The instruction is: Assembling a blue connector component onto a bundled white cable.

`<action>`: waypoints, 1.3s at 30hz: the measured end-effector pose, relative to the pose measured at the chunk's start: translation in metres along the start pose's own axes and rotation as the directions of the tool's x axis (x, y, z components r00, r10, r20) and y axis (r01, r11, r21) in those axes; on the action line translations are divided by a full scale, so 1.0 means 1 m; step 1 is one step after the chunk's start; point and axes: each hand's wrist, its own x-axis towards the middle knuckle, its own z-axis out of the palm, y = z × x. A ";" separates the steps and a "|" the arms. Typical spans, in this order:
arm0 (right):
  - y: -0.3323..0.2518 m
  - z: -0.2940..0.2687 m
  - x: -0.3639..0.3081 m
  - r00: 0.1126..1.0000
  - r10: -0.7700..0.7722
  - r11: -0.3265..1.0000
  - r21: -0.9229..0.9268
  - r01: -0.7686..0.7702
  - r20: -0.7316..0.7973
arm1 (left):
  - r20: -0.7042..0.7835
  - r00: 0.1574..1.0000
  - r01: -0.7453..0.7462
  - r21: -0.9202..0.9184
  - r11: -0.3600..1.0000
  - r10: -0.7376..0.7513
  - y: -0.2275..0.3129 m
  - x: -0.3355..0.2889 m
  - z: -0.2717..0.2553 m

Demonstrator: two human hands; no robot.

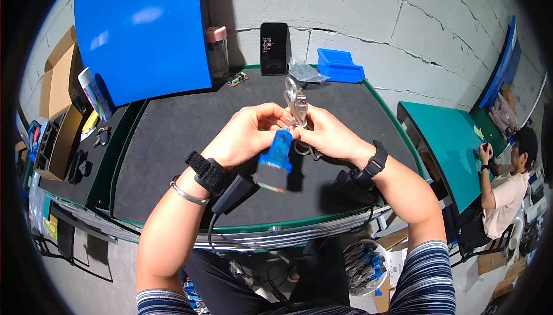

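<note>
An adapter cable is between my two hands above the middle of the dark mat. Its blue see-through connector (pixel 281 149) hangs down toward me and ends in a darker, blurred block. The grey cord is looped into a bundle, with a metal USB plug (pixel 300 105) pointing up. My left hand (pixel 249 132) is closed, thumb and fingers pinching near the top of the blue connector. My right hand (pixel 329 134) grips the coiled cord beside it. The fingertips of both hands meet there, and what exactly lies between them is partly hidden.
A phone (pixel 273 49), pink-capped bottle (pixel 218 53), small circuit board (pixel 237 79), clear plastic bag (pixel 306 71) and blue bin (pixel 340 65) line the mat's back edge. An open cardboard box (pixel 57 136) stands left. Below, a white bucket (pixel 385 251) holds similar cables. A co-worker (pixel 510 185) sits right.
</note>
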 end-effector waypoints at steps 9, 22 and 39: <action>-0.010 -0.005 0.001 0.969 0.060 0.973 0.204 -0.111 0.238 | -0.196 0.980 -0.048 -0.075 0.996 0.033 0.003 -0.001 -0.005; -0.002 -0.002 0.004 0.996 0.025 0.971 0.238 -0.004 -0.086 | -0.136 0.986 0.070 -0.155 0.985 -0.092 -0.008 0.004 -0.009; -0.015 -0.012 0.001 0.956 0.266 0.753 0.592 -0.287 0.124 | -0.223 0.945 -0.134 0.406 0.904 0.240 0.004 -0.001 0.001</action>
